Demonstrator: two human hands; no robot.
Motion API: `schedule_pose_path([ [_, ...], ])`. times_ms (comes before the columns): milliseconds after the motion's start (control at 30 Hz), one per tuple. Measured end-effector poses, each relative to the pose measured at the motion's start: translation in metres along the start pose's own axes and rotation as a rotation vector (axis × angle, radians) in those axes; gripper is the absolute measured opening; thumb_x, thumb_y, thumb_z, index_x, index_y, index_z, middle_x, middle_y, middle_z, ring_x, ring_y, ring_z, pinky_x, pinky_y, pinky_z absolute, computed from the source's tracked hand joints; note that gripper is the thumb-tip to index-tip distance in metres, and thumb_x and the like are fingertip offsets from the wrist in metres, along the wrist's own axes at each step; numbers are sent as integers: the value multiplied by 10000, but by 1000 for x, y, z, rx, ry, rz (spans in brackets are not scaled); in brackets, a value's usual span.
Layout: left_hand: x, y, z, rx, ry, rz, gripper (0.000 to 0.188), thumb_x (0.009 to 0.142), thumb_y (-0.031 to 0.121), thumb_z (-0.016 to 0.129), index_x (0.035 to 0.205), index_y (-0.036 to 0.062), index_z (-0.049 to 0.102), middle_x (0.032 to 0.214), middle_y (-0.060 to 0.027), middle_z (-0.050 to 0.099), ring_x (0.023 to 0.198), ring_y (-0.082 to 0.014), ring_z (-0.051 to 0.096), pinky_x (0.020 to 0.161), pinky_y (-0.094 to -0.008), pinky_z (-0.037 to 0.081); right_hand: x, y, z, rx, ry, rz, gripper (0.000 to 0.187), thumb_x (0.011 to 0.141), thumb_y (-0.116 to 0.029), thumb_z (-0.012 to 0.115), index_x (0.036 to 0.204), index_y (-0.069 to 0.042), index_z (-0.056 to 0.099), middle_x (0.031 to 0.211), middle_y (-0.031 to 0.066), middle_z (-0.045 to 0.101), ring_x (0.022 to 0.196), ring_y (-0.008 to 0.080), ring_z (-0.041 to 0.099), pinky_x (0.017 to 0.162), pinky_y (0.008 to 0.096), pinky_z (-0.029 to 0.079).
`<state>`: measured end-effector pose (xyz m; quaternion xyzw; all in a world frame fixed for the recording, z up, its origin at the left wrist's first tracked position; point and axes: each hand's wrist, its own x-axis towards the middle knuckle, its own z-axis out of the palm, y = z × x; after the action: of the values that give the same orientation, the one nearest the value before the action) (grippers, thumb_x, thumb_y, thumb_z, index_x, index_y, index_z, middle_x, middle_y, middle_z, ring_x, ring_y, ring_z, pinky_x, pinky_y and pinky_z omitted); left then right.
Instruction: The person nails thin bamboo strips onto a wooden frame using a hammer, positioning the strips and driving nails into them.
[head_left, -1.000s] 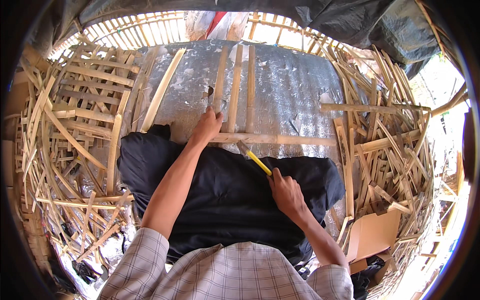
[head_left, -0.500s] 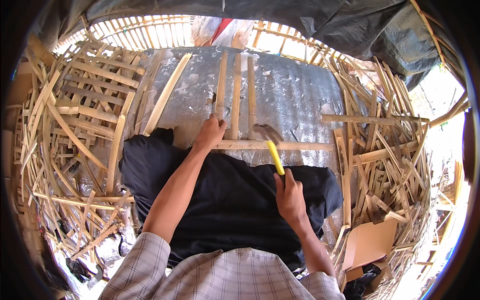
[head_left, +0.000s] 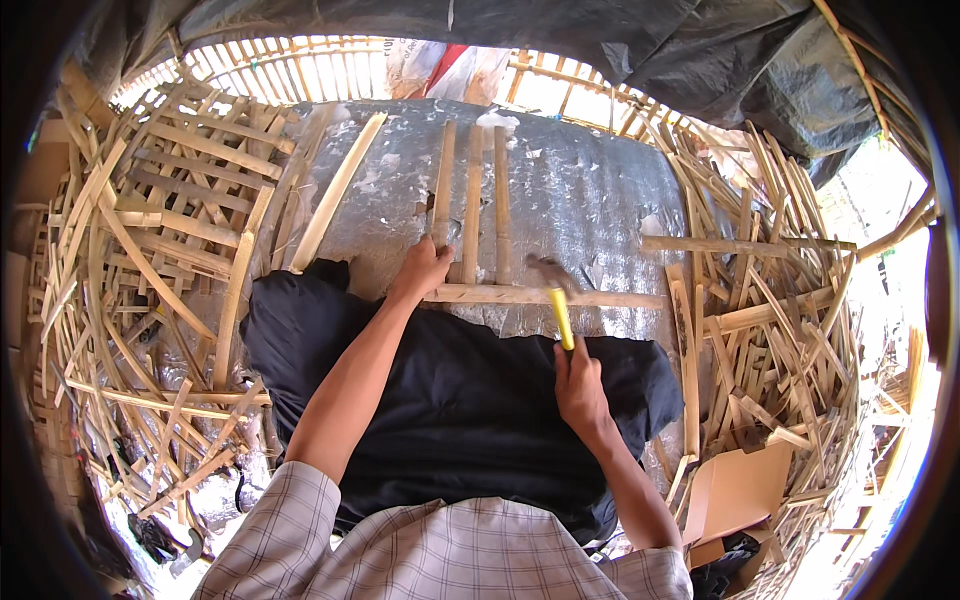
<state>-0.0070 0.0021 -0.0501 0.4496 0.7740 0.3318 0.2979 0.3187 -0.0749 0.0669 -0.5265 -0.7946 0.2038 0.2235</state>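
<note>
Head view: silvery, patchy sheet (head_left: 590, 190); bamboo slats (head_left: 790, 330) heaped either side; dark tarpaulin (head_left: 730, 50) above; right hand (head_left: 583, 388), grip round yellow-handled hammer (head_left: 563, 320); left hand (head_left: 422, 268) at bamboo strip (head_left: 444, 180), grip unclear.

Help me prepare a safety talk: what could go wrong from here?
The bare left hand sits at the left end of the pale horizontal bamboo strip, so a stray blow from the yellow-handled, dark-headed hammer in the bare right hand might catch its fingers. A slip could hit the lap covered in black fabric.
</note>
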Motion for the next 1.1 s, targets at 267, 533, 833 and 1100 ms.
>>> schedule_pose_path([
  [267,-6,7,-5,24,-48,-24,565,1009,379,614,1241,-131,543,1125,-397,669,1120,-515,655,955,-549,527,6,-42,-41,101,-13,-13,224,1023,-160,653,1067,27,537,684,302,608,666,539,593,588,601,449],
  [533,3,-5,-2,-58,-26,9,509,978,365,644,1194,-94,610,1079,-321,709,1040,-473,691,895,-516,529,11,-16,-26,-31,-152,-122,300,1029,-256,651,996,29,563,736,283,636,772,529,625,666,591,492],
  [833,-2,28,-24,-789,-217,-435,401,981,408,706,1103,34,629,815,-57,630,648,-176,647,545,-332,546,119,-17,-31,256,29,-65,327,1031,-183,658,851,51,518,651,251,505,581,430,404,544,456,367],
  [1100,-9,54,-30,-1002,-164,-181,330,1037,411,623,1048,82,601,892,-50,655,745,-174,667,636,-346,551,136,51,5,506,124,53,332,1067,-178,613,829,35,524,594,98,456,579,117,377,507,395,329],
])
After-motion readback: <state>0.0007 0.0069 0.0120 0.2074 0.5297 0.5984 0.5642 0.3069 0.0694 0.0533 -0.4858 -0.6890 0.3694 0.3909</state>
